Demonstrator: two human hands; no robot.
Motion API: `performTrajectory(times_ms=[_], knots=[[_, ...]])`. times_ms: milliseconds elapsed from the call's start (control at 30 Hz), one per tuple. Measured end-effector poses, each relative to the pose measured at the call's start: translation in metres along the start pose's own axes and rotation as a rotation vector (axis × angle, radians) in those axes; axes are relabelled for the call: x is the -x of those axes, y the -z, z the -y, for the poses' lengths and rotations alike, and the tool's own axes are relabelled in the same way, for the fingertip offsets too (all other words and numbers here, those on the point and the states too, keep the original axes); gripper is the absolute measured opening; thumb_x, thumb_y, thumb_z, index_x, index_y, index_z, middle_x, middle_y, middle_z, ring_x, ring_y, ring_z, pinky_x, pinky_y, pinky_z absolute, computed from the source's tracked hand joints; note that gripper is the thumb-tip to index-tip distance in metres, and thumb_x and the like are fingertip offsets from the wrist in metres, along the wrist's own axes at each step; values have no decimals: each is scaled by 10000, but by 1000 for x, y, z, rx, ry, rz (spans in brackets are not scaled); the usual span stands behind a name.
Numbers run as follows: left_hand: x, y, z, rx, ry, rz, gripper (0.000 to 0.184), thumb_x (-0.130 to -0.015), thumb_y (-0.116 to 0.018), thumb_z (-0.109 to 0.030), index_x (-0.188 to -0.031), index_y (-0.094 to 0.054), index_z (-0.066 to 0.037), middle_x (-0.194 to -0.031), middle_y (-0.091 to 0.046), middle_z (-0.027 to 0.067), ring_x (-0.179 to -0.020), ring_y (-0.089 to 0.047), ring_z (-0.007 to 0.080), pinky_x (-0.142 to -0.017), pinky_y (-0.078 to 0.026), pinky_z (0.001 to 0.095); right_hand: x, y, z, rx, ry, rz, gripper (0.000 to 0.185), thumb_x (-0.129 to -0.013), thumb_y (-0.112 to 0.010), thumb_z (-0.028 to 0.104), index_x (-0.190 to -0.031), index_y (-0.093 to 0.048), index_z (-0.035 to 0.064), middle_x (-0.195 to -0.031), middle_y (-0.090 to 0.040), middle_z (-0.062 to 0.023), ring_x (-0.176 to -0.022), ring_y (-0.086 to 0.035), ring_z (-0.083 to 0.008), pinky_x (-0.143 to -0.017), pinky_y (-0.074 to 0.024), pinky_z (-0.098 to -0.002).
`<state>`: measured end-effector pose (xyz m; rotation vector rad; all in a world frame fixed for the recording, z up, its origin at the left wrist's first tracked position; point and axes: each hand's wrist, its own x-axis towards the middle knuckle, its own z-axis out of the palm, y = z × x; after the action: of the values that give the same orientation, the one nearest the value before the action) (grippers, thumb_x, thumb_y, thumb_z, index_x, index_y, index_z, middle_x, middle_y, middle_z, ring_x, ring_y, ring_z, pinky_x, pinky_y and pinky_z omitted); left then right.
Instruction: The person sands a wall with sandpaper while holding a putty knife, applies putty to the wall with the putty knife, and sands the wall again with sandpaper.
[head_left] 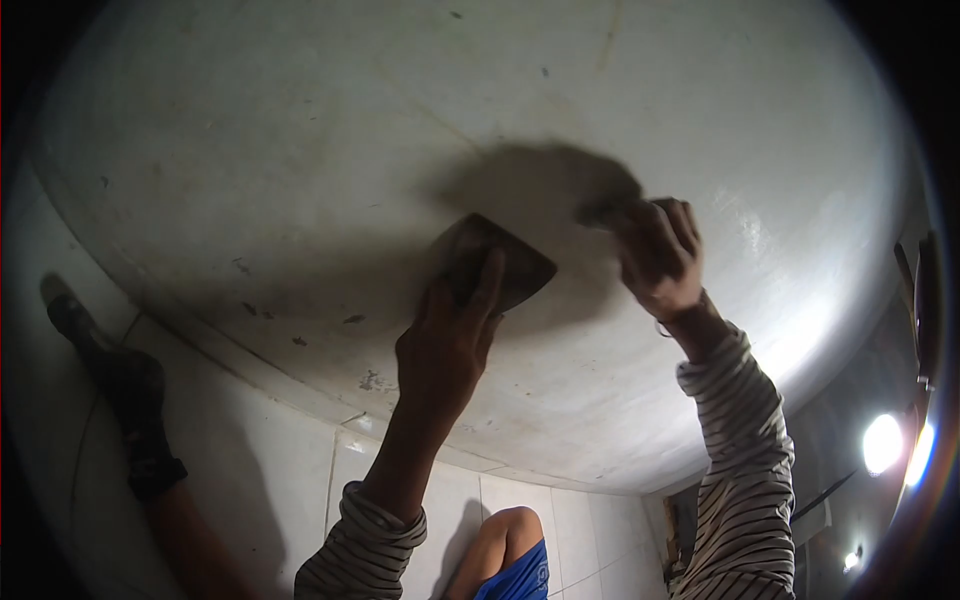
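Note:
My left hand [445,335] grips a dark, flat, square-cornered plate [525,270], its index finger stretched along the near face. A pale, scuffed wall surface [300,150] lies right behind the plate; whether the two touch I cannot tell. To the right, my right hand [665,255] is closed on a small dark tool [600,210], blurred and mostly hidden by the fingers, so its kind is unclear. That hand is close to the same surface. Both forearms wear rolled-up striped sleeves.
Pale tiles [300,460] run along the bottom of the wall. A leg in a dark sock [145,435] stretches out at left, and a bent knee in blue shorts [520,575] shows at the bottom. A bright lamp [882,444] shines at right.

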<state>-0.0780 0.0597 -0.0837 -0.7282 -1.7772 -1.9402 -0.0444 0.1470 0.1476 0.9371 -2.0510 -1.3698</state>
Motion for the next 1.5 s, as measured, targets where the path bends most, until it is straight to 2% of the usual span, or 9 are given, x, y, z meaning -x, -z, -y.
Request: performTrajectory(times_ms=[200, 300, 367, 500, 667, 767, 933, 1033, 1500], knots=[[-7, -1, -4, 32, -6, -1, 619, -777, -668, -170, -1340, -414, -206, -1050, -546, 164, -923, -582, 311, -728, -522, 381, -26, -11, 9, -94, 3, -33, 323, -573, -570, -54, -868, -638, 58, -817, -563, -62, -712, -540, -212, -617, -451, -324], [-6, 2, -3, 45, 61, 58, 628, -769, -675, -168, -1339, -416, -214, -1062, -546, 170, -935, -578, 319, -736, -518, 383, -19, -3, -3, -114, 25, 8, 285, -590, -581, -53, -852, -624, 49, -787, -565, -74, -682, -540, -224, -609, -448, -331], [-7, 1, 5, 80, -35, -29, 624, -766, -678, -167, -1333, -425, -224, -1039, -551, 165, -914, -583, 318, -717, -520, 381, -9, 4, 0, -35, -89, 2, 267, -608, -590, -51, -859, -624, 36, -791, -588, -87, -683, -563, -246, -624, -461, -356], [-6, 0, -4, 12, -8, 11, 630, -753, -689, -150, -1326, -436, -220, -1035, -555, 157, -908, -586, 312, -715, -519, 377, -38, -18, 14, -172, 33, -25, 372, -526, -585, -16, -895, -599, 20, -893, -553, -106, -747, -546, -243, -616, -455, -354], [-9, 7, 6, 106, -42, -9, 644, -735, -702, -134, -1321, -443, -199, -1036, -564, 145, -886, -596, 300, -712, -523, 373, 1, -2, -1, -109, -114, 38, 347, -565, -566, -36, -905, -601, 22, -844, -549, -95, -735, -552, -235, -611, -452, -343], [-8, -1, 5, 62, -61, -65, 648, -725, -710, -130, -1315, -450, -192, -1027, -567, 147, -873, -602, 294, -704, -528, 367, -30, -19, 16, -152, -24, -70, 305, -597, -579, -39, -893, -609, 31, -807, -556, -82, -697, -546, -233, -604, -448, -342], [-8, 4, 3, 67, -30, -42, 652, -714, -716, -110, -1309, -458, -182, -1032, -567, 149, -886, -601, 293, -711, -530, 360, -16, -2, 13, -83, -159, -16, 305, -594, -569, -46, -886, -610, 31, -806, -544, -92, -690, -540, -240, -604, -448, -363], [-9, 3, 7, 84, -73, -97, 654, -713, -716, -106, -1309, -458, -180, -1030, -569, 146, -883, -603, 293, -710, -530, 360, -25, -17, 17, -78, -113, -104, 295, -610, -573, -43, -891, -614, 37, -801, -545, -82, -693, -542, -240, -606, -448, -366], [-11, 4, 4, 48, -115, -104, 644, -726, -713, -123, -1313, -455, -184, -988, -573, 149, -840, -614, 292, -679, -534, 362, -15, -15, 24, -149, -105, -90, 282, -589, -595, -30, -862, -568, 36, -779, -504, -78, -660, -510, -237, -578, -427, -332]])
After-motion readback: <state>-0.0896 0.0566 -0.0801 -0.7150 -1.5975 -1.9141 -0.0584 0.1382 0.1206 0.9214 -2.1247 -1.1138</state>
